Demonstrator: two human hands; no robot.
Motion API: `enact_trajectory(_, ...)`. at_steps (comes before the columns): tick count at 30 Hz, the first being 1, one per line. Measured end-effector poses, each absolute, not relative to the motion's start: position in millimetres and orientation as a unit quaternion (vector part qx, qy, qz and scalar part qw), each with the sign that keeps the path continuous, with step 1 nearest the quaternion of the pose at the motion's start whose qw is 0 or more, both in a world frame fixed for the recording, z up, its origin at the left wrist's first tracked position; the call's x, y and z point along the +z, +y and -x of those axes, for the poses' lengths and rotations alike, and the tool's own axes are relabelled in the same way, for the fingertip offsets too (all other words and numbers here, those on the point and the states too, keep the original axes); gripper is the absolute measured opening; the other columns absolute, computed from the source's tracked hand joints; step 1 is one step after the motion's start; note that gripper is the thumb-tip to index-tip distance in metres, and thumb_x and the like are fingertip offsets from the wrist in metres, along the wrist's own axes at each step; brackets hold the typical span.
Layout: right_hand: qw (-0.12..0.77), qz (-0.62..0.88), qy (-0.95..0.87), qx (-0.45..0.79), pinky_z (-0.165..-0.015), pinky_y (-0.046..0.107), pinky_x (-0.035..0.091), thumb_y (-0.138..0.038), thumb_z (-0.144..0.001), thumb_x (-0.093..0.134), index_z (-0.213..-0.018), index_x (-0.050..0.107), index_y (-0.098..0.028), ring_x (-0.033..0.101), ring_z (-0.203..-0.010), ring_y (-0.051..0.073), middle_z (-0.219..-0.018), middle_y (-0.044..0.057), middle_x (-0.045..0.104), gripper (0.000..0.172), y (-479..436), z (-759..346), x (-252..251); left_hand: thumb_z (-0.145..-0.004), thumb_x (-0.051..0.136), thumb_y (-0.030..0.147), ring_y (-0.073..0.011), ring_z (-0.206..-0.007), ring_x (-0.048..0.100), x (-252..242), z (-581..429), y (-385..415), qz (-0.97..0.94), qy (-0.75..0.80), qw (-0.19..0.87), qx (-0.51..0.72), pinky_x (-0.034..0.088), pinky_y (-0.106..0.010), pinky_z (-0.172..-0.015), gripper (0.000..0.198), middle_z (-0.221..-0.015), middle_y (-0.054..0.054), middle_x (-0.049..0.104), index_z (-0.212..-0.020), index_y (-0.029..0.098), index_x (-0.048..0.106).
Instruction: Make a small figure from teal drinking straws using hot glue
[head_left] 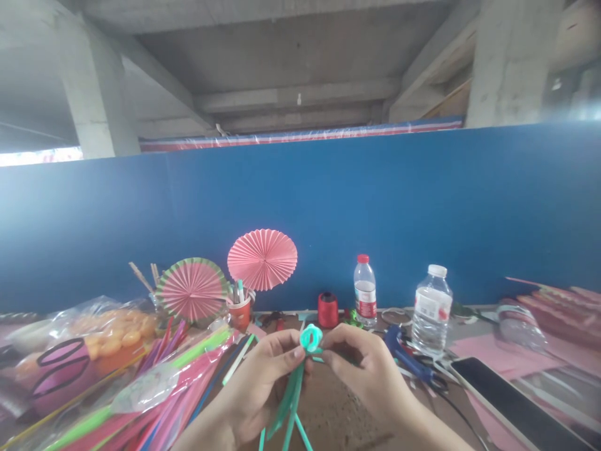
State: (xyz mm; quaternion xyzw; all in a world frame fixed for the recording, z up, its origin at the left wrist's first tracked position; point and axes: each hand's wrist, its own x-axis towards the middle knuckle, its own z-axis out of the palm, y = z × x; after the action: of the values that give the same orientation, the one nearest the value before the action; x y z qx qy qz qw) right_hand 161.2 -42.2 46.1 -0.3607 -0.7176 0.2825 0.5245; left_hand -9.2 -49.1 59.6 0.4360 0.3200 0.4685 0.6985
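Between my two hands, in the middle of the head view, is a small looped coil (310, 338) of bright teal pipe cleaner. Long teal stems (292, 398) hang from it toward the lower edge. My left hand (263, 382) is closed, its thumb and index finger pinching the coil's left side and base. From the other side, my right hand (364, 369) pinches the teal strand close to the coil's right edge. Some fingertips of both hands are hidden behind the piece.
Colourful pipe cleaners (159, 401) in plastic lie at left. Behind stand pink paper fans (263, 260), an orange cup (240, 313), a red thread spool (327, 310) and two water bottles (365, 294). A blue glue gun (407, 357) and a phone (521, 404) lie at right. A blue partition (375, 200) rises behind.
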Motion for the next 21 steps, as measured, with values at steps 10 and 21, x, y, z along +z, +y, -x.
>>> enact_trajectory(10,0.493,0.381,-0.705,0.338,-0.049,0.02,0.036,-0.015,-0.071,0.055,-0.064,0.061,-0.018,0.048,-0.053,0.01,-0.056,-0.004,0.055,0.01,-43.5,-158.1,45.1,-0.066,0.071,0.014,-0.0099,-0.051,0.059,55.8,2.8,-48.0,-0.373,0.323,0.702,0.513,0.047,-0.019,-0.053,0.008,-0.056,-0.002,0.063,-0.069,0.012,0.064)
enact_trajectory(21,0.511,0.374,-0.665,0.397,-0.045,0.019,0.034,-0.02,-0.075,0.055,-0.065,0.058,-0.016,0.043,-0.047,0.008,-0.054,-0.004,0.051,0.011,-38.1,-156.3,40.9,-0.073,0.064,0.018,-0.0095,-0.057,0.06,57.4,-0.6,-54.8,-0.375,0.295,0.71,0.518,0.046,-0.017,-0.057,0.008,-0.062,-0.003,0.066,-0.069,0.012,0.065)
